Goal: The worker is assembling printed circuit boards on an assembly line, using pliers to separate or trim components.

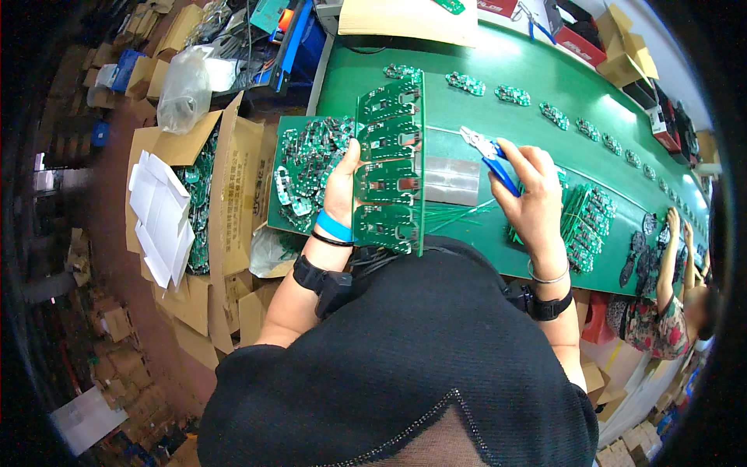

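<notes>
My left hand (342,184) grips the left edge of a green circuit board panel (387,167), made of several boards in a column and held upright above the bench. In my right hand (535,193) is a pair of pliers (498,165) with blue handles; its metal jaws point up and left, apart from the panel. Behind the panel a grey metal plate (453,181) lies on the bench, with thin green strips (459,214) near it. Stacked circuit boards (589,226) lie beside my right hand. Left of the panel is a heap of small boards (311,156).
A row of small boards (555,115) runs along the green bench (498,62). At the left stands an open cardboard box (237,194) filled with boards. A cardboard sheet (408,22) lies at the far edge. Another person (661,327) works at the right, arms over the bench.
</notes>
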Available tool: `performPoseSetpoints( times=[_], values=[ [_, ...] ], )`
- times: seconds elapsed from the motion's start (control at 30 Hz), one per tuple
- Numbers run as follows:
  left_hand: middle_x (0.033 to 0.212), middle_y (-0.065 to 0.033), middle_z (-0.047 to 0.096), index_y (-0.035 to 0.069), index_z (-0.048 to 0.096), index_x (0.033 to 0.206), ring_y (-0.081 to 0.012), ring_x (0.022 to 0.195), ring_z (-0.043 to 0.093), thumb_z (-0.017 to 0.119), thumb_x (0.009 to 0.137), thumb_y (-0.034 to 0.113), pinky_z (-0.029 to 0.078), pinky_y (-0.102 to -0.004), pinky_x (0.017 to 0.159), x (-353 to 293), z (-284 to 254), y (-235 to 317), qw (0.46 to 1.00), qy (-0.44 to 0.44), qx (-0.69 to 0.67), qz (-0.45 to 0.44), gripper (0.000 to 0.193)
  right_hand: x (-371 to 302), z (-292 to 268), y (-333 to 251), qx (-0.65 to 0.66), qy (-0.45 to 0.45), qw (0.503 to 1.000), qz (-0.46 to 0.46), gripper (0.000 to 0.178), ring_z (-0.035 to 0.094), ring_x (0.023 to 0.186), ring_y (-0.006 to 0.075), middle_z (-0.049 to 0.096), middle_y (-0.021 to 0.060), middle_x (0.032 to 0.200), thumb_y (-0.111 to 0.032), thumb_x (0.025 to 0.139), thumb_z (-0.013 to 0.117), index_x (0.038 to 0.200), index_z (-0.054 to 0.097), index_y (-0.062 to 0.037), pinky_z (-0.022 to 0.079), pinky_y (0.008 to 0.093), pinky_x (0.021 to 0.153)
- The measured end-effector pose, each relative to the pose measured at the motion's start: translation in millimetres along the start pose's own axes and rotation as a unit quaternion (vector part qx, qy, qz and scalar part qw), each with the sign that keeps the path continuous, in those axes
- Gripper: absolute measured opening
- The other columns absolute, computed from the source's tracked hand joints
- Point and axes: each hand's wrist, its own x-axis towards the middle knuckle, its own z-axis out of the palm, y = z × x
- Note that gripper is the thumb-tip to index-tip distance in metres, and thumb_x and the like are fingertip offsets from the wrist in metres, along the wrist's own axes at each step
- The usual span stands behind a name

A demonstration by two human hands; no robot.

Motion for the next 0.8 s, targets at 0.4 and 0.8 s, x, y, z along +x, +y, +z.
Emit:
performPoseSetpoints(
  times=[0.4,0.8],
  values=[
    [0.142,-0.0278,0.013,0.002,0.036,0.132,-0.0435,0.094,0.058,0.031,0.094,0.044,0.059,-0.0405,0.059,6.6,15.0,-7.7,0.993,-0.066,-0.094,-0.005,0.056,-3.1,4.9,-8.1,-0.031,-0.044,0.998,-0.041,0.049,0.052,0.082,0.025,0.052,0.0086,0.089,-0.014,0.063,0.07,0.11,0.059,-0.0087,0.043,0.0354,0.072],
    [0.128,-0.0151,0.047,0.007,0.031,0.135,-0.0274,0.105,0.056,0.032,0.096,0.04,0.052,-0.0397,0.082,5.6,5.4,-3.6,0.977,0.081,0.184,0.07,0.051,1.2,-14.6,-5.9,0.024,0.004,1.0,0.01,0.053,0.05,0.097,0.0307,0.053,0.015,0.104,-0.009,0.066,0.068,0.117,0.055,-0.0063,0.039,0.0381,0.088]
  ],
)
